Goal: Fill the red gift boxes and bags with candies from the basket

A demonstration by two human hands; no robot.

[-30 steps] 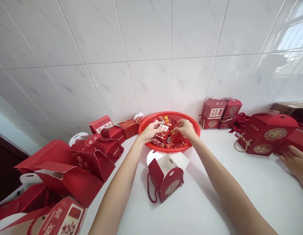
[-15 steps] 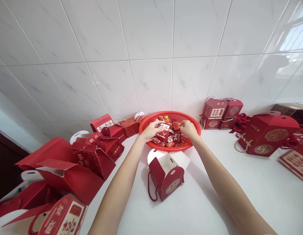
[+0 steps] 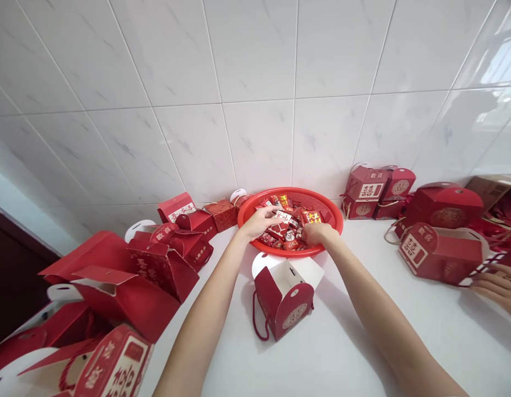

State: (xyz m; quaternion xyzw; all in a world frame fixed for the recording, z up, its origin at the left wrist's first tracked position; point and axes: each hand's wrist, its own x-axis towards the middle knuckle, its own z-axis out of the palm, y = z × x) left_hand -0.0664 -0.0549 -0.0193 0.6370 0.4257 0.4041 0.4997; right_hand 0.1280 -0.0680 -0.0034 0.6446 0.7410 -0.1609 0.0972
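Note:
In the middle, a red plastic basket point(image 3: 333, 207) holds many wrapped candies point(image 3: 291, 245), mostly red. My left hand point(image 3: 258, 222) reaches over its left side, fingers and thumb closed on a red-and-white candy packet point(image 3: 281, 219). On the right of the basket, my right hand point(image 3: 320, 234) is curled down among the candies. A red candy packet with yellow lettering point(image 3: 311, 216) shows at its fingers; most of the fingertips are hidden. Just in front of the basket stands a red gift box point(image 3: 282, 306) with raised flaps and a red cord handle.
Several red gift boxes point(image 3: 127, 295) crowd the left side. More boxes point(image 3: 366, 192) stand along the tiled wall at right. Another person's hand point(image 3: 497, 284) touches a box lying on its side point(image 3: 443, 256). A cardboard carton point(image 3: 497, 190) is at the far right.
My right hand has moved lower into the basket, and the yellow-lettered packet now shows at its fingers. At right, another person's hand and a box on its side have come into view.

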